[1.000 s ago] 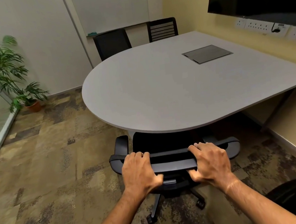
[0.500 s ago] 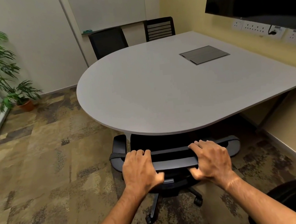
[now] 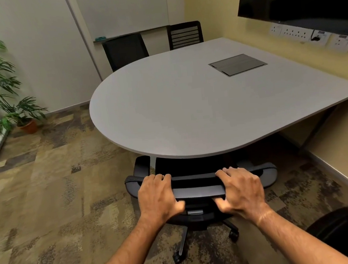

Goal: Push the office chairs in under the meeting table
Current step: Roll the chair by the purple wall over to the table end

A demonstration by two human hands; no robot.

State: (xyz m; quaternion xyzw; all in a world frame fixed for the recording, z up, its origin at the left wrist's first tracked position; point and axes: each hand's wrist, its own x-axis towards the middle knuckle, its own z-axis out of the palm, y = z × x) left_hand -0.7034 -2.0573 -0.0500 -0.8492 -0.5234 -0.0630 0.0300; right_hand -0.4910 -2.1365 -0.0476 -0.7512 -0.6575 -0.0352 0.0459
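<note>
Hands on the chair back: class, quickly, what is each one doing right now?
Left hand: closed over the top edge of the chair back, gripping it.
Right hand: closed over the same top edge, gripping it.

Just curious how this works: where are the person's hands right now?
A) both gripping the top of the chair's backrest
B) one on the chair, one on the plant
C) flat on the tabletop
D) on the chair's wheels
A: the left hand and right hand both curl over the top edge of the black chair, whose seat is partly under the grey table.
</note>
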